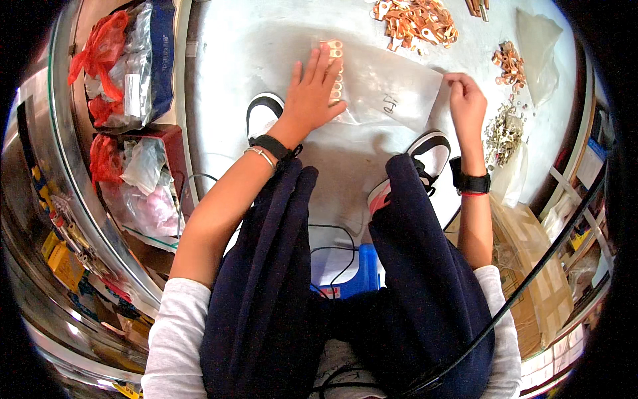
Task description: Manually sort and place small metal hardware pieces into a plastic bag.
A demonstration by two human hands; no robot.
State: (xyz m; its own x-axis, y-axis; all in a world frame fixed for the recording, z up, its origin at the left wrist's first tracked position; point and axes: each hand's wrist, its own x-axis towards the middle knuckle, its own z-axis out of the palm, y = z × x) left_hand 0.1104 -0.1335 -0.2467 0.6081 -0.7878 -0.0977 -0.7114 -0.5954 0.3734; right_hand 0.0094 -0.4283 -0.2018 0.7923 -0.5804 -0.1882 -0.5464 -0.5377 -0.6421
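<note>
A clear plastic bag [379,80] with dark handwriting lies flat on the pale floor between and beyond my feet. Copper ring terminals [337,85] are lined up inside its left end. My left hand [310,98] presses on that end, palm down with fingers spread, and partly covers the terminals. At the bag's right end, my right hand [468,100] pinches the far corner between thumb and curled fingers. The bag is stretched out between the two hands.
A large pile of copper terminals [419,25] lies beyond the bag. To the right are a smaller copper pile [510,65], small silvery metal parts [503,136] and another clear bag [539,56]. Boxes with red bags [106,50] line the left; a cardboard box [531,266] stands right.
</note>
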